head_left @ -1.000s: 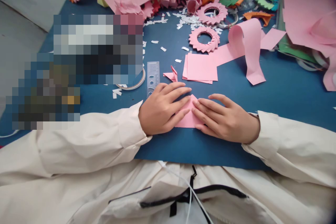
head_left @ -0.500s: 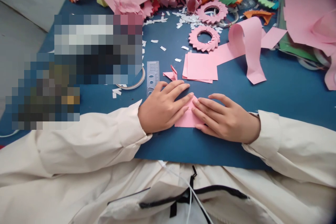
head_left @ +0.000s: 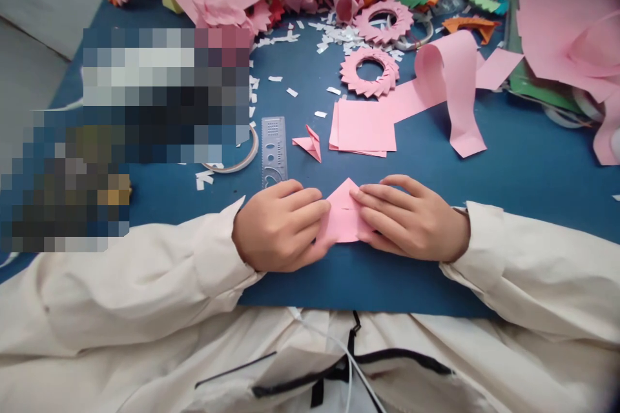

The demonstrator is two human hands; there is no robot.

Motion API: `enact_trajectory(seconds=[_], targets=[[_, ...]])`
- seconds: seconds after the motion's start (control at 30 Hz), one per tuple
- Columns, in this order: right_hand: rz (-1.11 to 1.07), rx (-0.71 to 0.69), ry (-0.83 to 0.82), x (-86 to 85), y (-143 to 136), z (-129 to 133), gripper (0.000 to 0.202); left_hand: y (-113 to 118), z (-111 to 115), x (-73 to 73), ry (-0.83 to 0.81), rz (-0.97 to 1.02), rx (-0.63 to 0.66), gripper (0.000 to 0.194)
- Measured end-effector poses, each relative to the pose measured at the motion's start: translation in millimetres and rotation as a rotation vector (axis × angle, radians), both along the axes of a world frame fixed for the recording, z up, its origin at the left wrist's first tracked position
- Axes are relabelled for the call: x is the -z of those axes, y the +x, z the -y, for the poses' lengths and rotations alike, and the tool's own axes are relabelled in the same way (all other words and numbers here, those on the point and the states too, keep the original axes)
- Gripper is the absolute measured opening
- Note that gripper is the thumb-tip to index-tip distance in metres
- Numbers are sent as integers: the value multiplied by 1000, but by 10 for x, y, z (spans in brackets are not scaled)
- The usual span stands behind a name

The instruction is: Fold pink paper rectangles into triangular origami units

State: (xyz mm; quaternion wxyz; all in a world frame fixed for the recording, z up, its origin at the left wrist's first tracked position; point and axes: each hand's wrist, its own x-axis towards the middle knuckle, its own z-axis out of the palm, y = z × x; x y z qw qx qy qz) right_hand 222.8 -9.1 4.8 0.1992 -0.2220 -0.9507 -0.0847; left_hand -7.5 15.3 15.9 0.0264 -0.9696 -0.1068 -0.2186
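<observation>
A small pink paper (head_left: 345, 222), its top corners folded down into a point, is between my two hands near the table's front. My left hand (head_left: 285, 226) is closed on its left edge, fingers curled and thumb low. On the other side, my right hand (head_left: 411, 218) pinches the right edge, with fingertips resting on the folded flap. Behind the paper lies a small folded pink piece (head_left: 309, 143). A stack of pink paper squares (head_left: 365, 126) is just to its right. The clear plastic ruler (head_left: 274, 148) lies beyond my left hand.
Two pink paper rings (head_left: 349, 74) and white paper scraps (head_left: 334, 35) lie farther back on the blue table (head_left: 310, 284). A curled pink strip (head_left: 460, 90) stands at right. Pink sheets (head_left: 562, 19) lie at far right, a tape roll (head_left: 242, 161) at left, beside a blurred area.
My left hand has slid left and down from the top of the fold to the paper's left edge, uncovering the pointed top. My right hand stays at the right side.
</observation>
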Motion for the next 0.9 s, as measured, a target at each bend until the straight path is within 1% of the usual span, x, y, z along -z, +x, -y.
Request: enact_trajectory(seconds=[0.07,0.1,0.13,0.23,0.27,0.37,0.43,0.47,0.6,0.7,0.8,0.9], targets=[[-46,5,-53,6,6,-24,19,-1,0,5,-29,-7,7,41],[-59,8,-80,8,8,-35,18,0,-1,8,-38,-8,4,44],[-67,13,-103,10,11,-44,18,2,-3,12,-45,-7,-4,42],[-74,44,-141,8,15,-63,17,13,-11,24,-88,9,-60,20],[-74,55,-149,6,16,-66,17,16,-14,29,-111,15,-82,15],[-74,81,-172,1,14,-76,18,13,-14,44,-162,40,-136,10],[-72,101,-189,3,14,-83,17,-4,-4,58,-177,56,-142,5],[-66,113,-202,5,15,-86,17,-15,3,67,-185,59,-140,6],[-44,157,-265,18,25,-99,14,-57,25,91,-224,-23,-128,24],[-52,165,-298,26,39,-111,13,-69,14,77,-251,-69,-91,27],[-49,152,-303,25,51,-118,3,-75,3,37,-290,-149,-71,30],[-27,120,-289,15,55,-118,12,-87,24,4,-299,-192,-59,32]])
